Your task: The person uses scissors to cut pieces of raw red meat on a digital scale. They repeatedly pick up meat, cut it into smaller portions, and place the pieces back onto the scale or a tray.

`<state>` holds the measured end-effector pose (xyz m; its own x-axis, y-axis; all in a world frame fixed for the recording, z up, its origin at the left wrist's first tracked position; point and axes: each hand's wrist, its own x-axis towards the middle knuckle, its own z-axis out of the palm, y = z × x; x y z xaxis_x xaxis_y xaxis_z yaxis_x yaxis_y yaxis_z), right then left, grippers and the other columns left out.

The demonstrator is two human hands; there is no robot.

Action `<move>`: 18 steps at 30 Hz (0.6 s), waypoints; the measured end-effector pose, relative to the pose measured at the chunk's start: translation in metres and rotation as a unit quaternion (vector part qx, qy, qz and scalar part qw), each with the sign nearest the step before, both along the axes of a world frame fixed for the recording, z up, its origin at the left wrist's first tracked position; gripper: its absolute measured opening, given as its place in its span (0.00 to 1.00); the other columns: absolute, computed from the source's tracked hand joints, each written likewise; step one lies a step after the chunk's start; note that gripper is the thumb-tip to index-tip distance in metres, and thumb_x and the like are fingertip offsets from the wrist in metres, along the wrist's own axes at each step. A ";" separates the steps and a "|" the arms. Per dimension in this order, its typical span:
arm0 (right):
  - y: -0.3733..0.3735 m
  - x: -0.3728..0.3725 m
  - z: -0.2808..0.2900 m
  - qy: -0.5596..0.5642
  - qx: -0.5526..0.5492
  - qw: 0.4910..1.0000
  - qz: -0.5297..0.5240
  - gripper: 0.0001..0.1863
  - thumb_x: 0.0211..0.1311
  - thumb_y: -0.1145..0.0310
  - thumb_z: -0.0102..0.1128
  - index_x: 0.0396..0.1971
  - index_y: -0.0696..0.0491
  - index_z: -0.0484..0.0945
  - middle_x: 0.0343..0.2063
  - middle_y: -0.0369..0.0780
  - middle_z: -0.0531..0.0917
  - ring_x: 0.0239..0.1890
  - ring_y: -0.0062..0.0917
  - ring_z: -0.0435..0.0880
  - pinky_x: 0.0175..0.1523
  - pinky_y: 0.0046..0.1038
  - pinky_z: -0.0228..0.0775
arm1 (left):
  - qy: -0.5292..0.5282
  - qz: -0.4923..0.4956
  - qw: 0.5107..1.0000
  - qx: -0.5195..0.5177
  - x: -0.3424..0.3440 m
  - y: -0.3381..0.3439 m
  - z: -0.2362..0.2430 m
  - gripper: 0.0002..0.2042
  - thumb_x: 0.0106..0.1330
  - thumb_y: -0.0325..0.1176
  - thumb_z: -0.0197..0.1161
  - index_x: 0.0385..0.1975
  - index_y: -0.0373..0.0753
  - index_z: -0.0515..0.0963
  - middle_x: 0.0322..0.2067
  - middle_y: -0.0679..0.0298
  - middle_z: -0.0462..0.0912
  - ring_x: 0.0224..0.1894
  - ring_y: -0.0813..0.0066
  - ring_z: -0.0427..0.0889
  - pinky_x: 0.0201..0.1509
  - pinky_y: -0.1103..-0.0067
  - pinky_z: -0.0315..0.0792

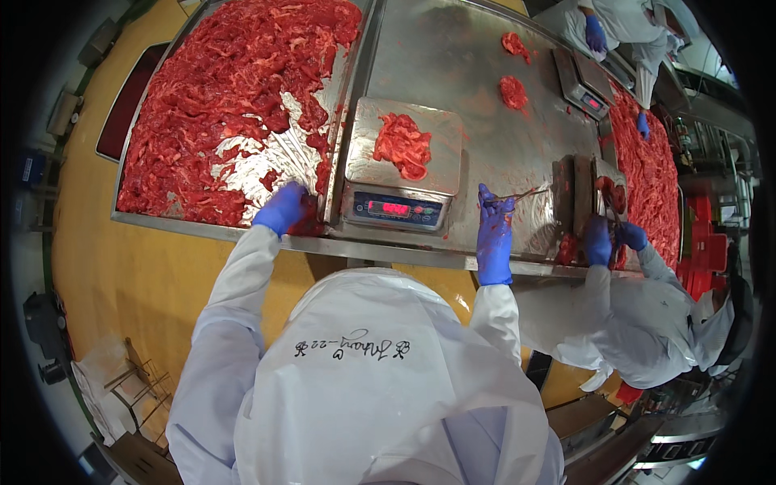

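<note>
My left hand [280, 208], in a blue glove, is closed on red meat [304, 217] at the near corner of a large steel tray [174, 225] heaped with sliced meat [202, 97]. My right hand [495, 234], also blue-gloved, grips a thin metal tool [525, 194], its tip pointing right. Between my hands stands a steel scale [400, 206] with a red display and a pile of meat [402, 145] on its plate. Two small meat portions [513, 93] lie farther back on the steel table [428, 48].
A co-worker [634, 323] at right works with blue gloves beside a second scale [598, 182] and a long tray of meat [643, 186]. Another person [614, 24] stands across the table near a further scale [578, 81]. Red crates [705, 250] are at far right, metal racks [133, 388] at lower left.
</note>
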<state>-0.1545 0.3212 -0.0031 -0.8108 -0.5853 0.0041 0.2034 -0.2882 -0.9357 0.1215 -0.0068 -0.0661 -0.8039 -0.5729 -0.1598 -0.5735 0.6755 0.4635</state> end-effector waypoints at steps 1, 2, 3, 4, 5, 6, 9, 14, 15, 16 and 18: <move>0.006 -0.003 -0.006 -0.020 0.014 1.000 -0.012 0.34 0.72 0.44 0.37 0.60 0.60 0.62 0.61 0.48 0.67 0.67 0.32 0.61 0.73 0.32 0.43 | -0.107 0.014 0.992 0.068 0.014 0.005 -0.010 0.09 0.55 0.28 0.63 0.35 0.37 0.77 0.38 0.52 0.80 0.41 0.56 0.80 0.46 0.70 0.73; 0.009 -0.006 -0.007 -0.003 0.025 1.000 -0.014 0.34 0.72 0.44 0.37 0.60 0.60 0.63 0.61 0.48 0.68 0.67 0.32 0.62 0.73 0.31 0.43 | -0.072 0.048 0.992 0.090 0.021 -0.004 -0.010 0.06 0.55 0.28 0.62 0.33 0.37 0.77 0.35 0.52 0.81 0.38 0.56 0.80 0.43 0.69 0.74; 0.016 -0.004 -0.006 0.011 0.042 0.999 -0.015 0.34 0.72 0.44 0.37 0.60 0.60 0.63 0.61 0.48 0.68 0.67 0.32 0.62 0.73 0.31 0.43 | -0.040 0.083 0.989 0.118 0.032 -0.007 -0.007 0.04 0.56 0.27 0.61 0.31 0.38 0.78 0.31 0.52 0.82 0.36 0.56 0.81 0.41 0.69 0.74; 0.022 -0.003 -0.004 0.025 0.059 0.998 -0.015 0.34 0.72 0.43 0.37 0.60 0.60 0.63 0.61 0.47 0.68 0.66 0.32 0.62 0.73 0.31 0.43 | 0.047 0.113 0.987 0.106 0.036 -0.021 -0.004 0.04 0.57 0.27 0.59 0.30 0.38 0.78 0.26 0.52 0.82 0.31 0.58 0.82 0.37 0.68 0.75; 0.021 -0.008 -0.002 0.005 0.072 0.997 -0.030 0.34 0.72 0.44 0.37 0.60 0.60 0.63 0.61 0.48 0.68 0.66 0.33 0.62 0.73 0.31 0.43 | 0.091 0.183 0.972 0.119 0.038 -0.031 0.009 0.06 0.60 0.29 0.58 0.32 0.36 0.79 0.30 0.53 0.83 0.34 0.62 0.82 0.39 0.69 0.75; 0.019 -0.013 -0.001 -0.018 0.085 0.996 -0.038 0.33 0.72 0.44 0.37 0.60 0.59 0.64 0.61 0.48 0.69 0.66 0.33 0.62 0.73 0.31 0.43 | 0.139 0.173 0.970 0.096 0.048 -0.044 0.007 0.10 0.60 0.32 0.59 0.39 0.36 0.78 0.33 0.53 0.83 0.36 0.63 0.82 0.41 0.70 0.75; 0.003 -0.027 -0.009 -0.006 0.051 0.998 -0.023 0.32 0.72 0.44 0.38 0.59 0.58 0.66 0.59 0.48 0.71 0.65 0.33 0.64 0.72 0.33 0.44 | -0.155 0.181 0.960 -0.147 0.035 -0.047 0.008 0.29 0.61 0.44 0.64 0.60 0.38 0.67 0.60 0.49 0.68 0.64 0.60 0.66 0.64 0.70 0.63; -0.112 -0.028 0.033 0.102 0.051 0.987 0.110 0.24 0.74 0.55 0.39 0.57 0.59 0.67 0.55 0.43 0.75 0.56 0.27 0.72 0.67 0.30 0.55 | 0.119 0.073 0.987 0.079 -0.150 0.035 0.059 0.38 0.67 0.57 0.51 0.68 0.35 0.53 0.69 0.47 0.48 0.72 0.55 0.47 0.74 0.69 0.41; -0.139 -0.040 0.026 0.124 0.078 0.985 0.085 0.24 0.74 0.56 0.39 0.57 0.59 0.67 0.54 0.43 0.76 0.55 0.28 0.73 0.65 0.31 0.56 | 0.157 -0.014 0.984 0.077 -0.181 0.054 0.070 0.34 0.68 0.56 0.50 0.66 0.36 0.58 0.66 0.50 0.58 0.69 0.56 0.57 0.73 0.65 0.45; -0.156 -0.055 0.010 0.145 0.109 0.982 0.047 0.24 0.74 0.56 0.40 0.57 0.59 0.67 0.53 0.43 0.77 0.55 0.28 0.73 0.64 0.32 0.58 | 0.123 -0.117 0.985 -0.011 -0.198 0.070 0.098 0.28 0.70 0.53 0.50 0.61 0.37 0.65 0.59 0.52 0.70 0.62 0.58 0.68 0.68 0.62 0.54; -0.161 -0.067 -0.024 0.239 0.169 0.954 0.061 0.22 0.74 0.57 0.39 0.57 0.57 0.68 0.50 0.42 0.77 0.52 0.29 0.74 0.61 0.31 0.62 | 0.159 -0.208 0.945 0.198 -0.207 0.057 0.108 0.24 0.68 0.50 0.54 0.56 0.39 0.72 0.51 0.51 0.77 0.57 0.59 0.74 0.63 0.64 0.61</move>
<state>-0.2213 0.1600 -0.0269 -0.6892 -0.7087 0.1512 -0.2573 0.0443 -0.9653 -0.0858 0.0504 0.0422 -0.9898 -0.1421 -0.0085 -0.0860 0.5493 0.8312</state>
